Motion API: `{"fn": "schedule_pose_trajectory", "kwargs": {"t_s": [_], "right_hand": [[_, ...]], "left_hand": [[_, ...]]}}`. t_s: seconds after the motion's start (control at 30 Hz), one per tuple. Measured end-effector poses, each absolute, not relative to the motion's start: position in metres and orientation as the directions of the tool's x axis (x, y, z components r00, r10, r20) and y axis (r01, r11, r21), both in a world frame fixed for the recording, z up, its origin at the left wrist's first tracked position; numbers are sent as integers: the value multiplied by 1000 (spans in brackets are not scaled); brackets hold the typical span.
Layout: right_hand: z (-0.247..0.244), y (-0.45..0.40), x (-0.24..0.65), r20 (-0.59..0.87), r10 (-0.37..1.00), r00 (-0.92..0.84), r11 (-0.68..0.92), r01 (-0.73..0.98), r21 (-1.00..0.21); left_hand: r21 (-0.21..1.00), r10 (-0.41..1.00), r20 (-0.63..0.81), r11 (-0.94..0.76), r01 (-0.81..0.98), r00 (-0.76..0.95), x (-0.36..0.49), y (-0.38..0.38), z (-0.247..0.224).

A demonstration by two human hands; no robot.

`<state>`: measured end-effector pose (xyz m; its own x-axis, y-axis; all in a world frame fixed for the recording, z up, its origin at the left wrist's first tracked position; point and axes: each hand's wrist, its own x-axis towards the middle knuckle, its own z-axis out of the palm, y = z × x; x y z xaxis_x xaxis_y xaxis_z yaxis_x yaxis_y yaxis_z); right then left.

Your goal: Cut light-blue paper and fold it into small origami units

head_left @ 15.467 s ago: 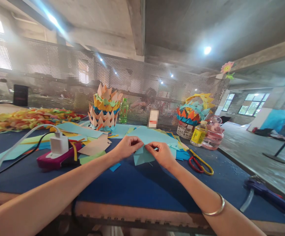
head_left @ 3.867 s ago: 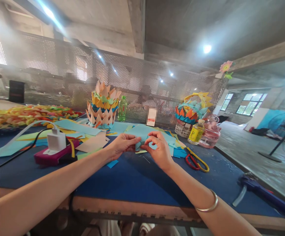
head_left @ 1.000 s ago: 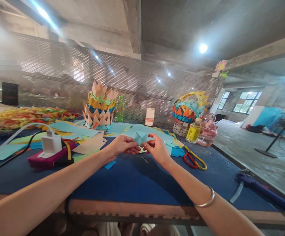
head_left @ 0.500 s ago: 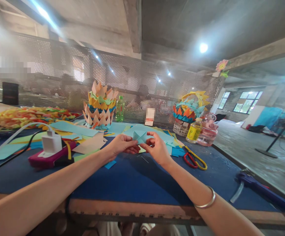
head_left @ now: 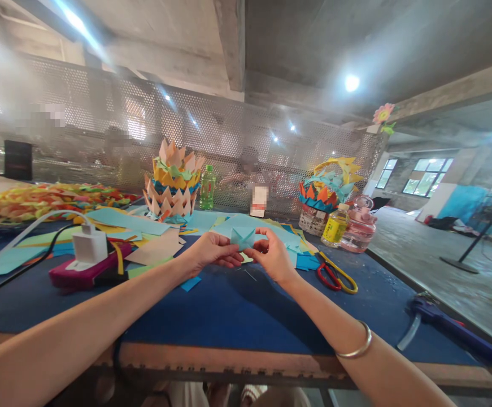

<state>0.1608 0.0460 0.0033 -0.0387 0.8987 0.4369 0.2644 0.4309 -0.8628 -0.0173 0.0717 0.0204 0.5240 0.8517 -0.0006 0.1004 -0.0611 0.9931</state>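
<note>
Light-blue paper, guys: it's one small folded piece with diagonal creases across its front, held up just above the blue desk between two bare hands. Left hand has its thumb and fingers pinching the left side; right hand pinches the lower right edge between thumb and finger, other fingers loosely curled. Can't really see what the fingertips behind the paper are doing. I'd guess it weighs next to nothing, and it looks like fairly crisp stock, so probably stiff along the folds but easy to dent or crumple. Not slippery, I reckon. Best grip imo is a light pinch out at the sides where the layers stack, leaving the middle creases alone. Loose coloured sheets lie around behind the hands, with scissors off to the right.
</note>
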Motion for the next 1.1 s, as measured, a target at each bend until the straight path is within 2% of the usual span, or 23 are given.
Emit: {"fn": "schedule_pose_trajectory", "kwargs": {"t_s": [0.43, 0.77, 1.1], "right_hand": [[6, 44, 161, 413, 910, -40, 409, 255, -876], [6, 46, 163, 436, 900, -14, 417, 315, -853], [6, 44, 161, 426, 903, -44, 418, 306, -855]], "left_hand": [[992, 842, -5, -63, 107, 540, -17, 72, 20], [990, 849, -7, -67, 121, 529, -14, 69, 22], [980, 846, 44, -139, 141, 531, -14, 66, 26]]}}
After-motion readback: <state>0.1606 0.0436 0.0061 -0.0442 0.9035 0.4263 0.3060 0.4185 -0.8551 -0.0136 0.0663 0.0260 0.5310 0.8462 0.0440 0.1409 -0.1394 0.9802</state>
